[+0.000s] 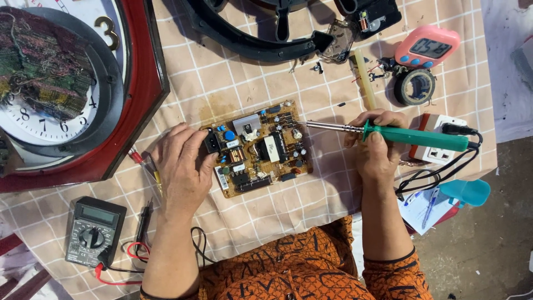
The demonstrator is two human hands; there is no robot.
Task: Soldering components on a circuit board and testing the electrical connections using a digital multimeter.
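— Clock point(55, 89) with a red frame lies far left, a grey multimeter point(94, 230) below it. What about the hands?

— Left hand point(180, 166) rests on the left edge of the brown circuit board point(258, 147), fingers curled over it, pinning it to the checked cloth point(222, 78).

— And further right?

— Right hand point(377, 147) is clenched around a green-handled soldering iron point(413, 136), its tip touching the board's right side. A white power strip point(441, 139) sits just beyond.
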